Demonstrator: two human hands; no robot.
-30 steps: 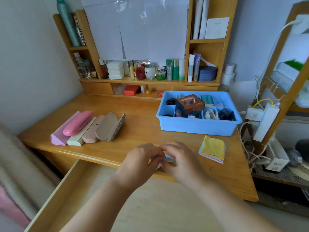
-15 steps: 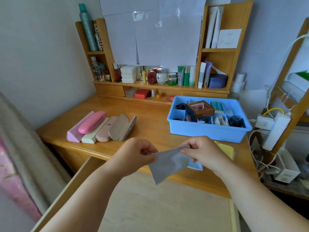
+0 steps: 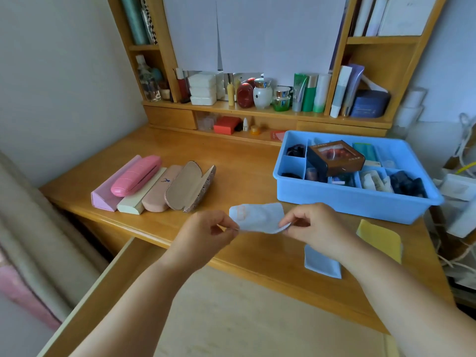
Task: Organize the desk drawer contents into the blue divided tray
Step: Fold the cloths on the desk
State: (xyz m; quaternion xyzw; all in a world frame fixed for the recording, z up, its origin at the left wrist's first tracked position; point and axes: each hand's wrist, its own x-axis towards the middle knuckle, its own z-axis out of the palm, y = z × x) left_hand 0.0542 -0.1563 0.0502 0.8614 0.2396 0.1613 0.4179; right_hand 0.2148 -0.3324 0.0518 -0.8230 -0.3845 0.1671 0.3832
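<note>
Wooden desk [image 3: 244, 173] fills the frame; at right the blue tray [image 3: 347, 202] already holds many small things. At lower centre the left hand [image 3: 203, 238] and right hand [image 3: 316, 228] pinch a pale cloth [image 3: 257, 217] between them — other cloths and the cases at left remain outside

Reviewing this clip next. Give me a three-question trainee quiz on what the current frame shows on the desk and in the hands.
1. True or false: both hands pinch the pale blue cloth above the desk.
2. Multiple choice: where does the brown box sit? A) in the open drawer B) in the blue divided tray C) on the shelf
3. Fill in: the eyeglass case lying open is at the ____ end of the row of cases, as the camera sees it.

Key
1. True: the left hand and the right hand each pinch one end.
2. B
3. right
</note>
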